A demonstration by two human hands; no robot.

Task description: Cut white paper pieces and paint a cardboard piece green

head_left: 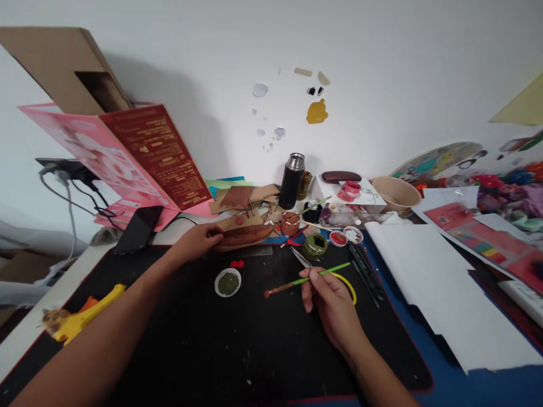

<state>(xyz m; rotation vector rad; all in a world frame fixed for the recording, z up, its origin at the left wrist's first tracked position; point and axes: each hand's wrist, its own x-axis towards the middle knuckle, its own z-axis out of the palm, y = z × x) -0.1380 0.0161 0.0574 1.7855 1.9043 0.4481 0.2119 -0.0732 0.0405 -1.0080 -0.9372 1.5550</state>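
Observation:
My left hand (197, 243) reaches to the back of the black mat, its thumb and fingertips closed at the left end of a long brown-painted cardboard piece (246, 236). In my right hand (331, 302) is a paintbrush (297, 281) with a green handle, held between thumb and fingers; its reddish-brown tip points left above the mat. Scissors (302, 258) with a yellow handle lie partly hidden behind that hand. Just beyond stands an open jar of green paint (316, 252). A small white lid (216, 285) with green paint in it lies between the hands, near two red dots (237, 264).
A brown paint jar (291, 226), a black thermos (292, 186) and cardboard scraps crowd the back. Black pens (365, 277) and white paper (418, 271) lie at right. A phone (139, 229) and a yellow glue gun (91, 311) are at left, below a leaning pink box (127, 152).

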